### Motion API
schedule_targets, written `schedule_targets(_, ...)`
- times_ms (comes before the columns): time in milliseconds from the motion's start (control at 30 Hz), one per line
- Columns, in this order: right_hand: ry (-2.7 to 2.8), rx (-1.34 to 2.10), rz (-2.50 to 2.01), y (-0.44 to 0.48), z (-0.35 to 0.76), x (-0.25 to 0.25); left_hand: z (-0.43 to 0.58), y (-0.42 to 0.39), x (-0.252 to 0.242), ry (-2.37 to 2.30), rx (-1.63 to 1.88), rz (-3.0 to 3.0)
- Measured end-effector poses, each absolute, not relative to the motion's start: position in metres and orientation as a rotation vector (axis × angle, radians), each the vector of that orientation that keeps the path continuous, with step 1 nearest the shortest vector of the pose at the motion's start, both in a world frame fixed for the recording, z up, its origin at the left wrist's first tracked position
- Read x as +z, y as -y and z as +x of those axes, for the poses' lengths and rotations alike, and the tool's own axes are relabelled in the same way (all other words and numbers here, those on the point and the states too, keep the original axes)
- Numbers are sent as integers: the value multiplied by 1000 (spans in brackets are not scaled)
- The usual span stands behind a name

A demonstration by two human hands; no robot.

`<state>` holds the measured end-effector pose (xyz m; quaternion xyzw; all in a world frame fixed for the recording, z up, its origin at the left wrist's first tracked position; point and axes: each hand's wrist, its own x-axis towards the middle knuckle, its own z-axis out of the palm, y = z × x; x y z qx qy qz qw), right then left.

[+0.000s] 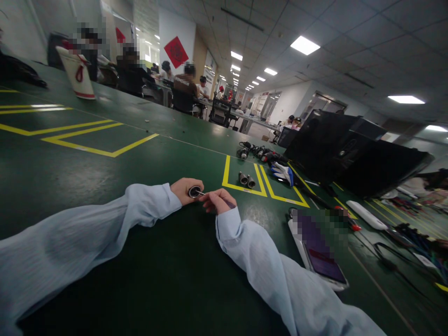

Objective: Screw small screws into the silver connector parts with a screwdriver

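Head view, left hand (186,189), fingers curled about a round part (192,192), open end showing, right hand (220,200), fingertips pinching a thin rod (202,192) at that opening, rod's tip unclear, perhaps inside.

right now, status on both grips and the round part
Left grip on round part; right grip pinching thin rod at the part's opening. Phone beside right sleeve, not between grips.

Nothing legible for sure. White lettering (182,81) on back of brown shirt (185,88): too blurred to read. Red diamond sign (176,52) on white pillar (175,23): dark design, unreadable. Round badge (342,152) on black equipment (315,142): too small. White label (424,260), lower right: unreadable.
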<state>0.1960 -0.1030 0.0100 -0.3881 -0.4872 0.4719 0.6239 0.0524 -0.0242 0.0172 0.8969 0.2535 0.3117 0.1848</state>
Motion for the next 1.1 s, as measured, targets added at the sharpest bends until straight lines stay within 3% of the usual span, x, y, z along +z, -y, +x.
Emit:
schedule_targets(233,1438,559,-1134,111,194,11,54,24,18,-737,811,2605)
schedule_targets(567,983,1288,-872,95,199,7,53,26,18,-712,870,2520)
schedule_targets(900,1005,1241,-867,94,200,5,53,25,17,-707,903,2471)
schedule_targets(1100,954,1430,-813,88,207,6,52,24,15,-656,890,2490)
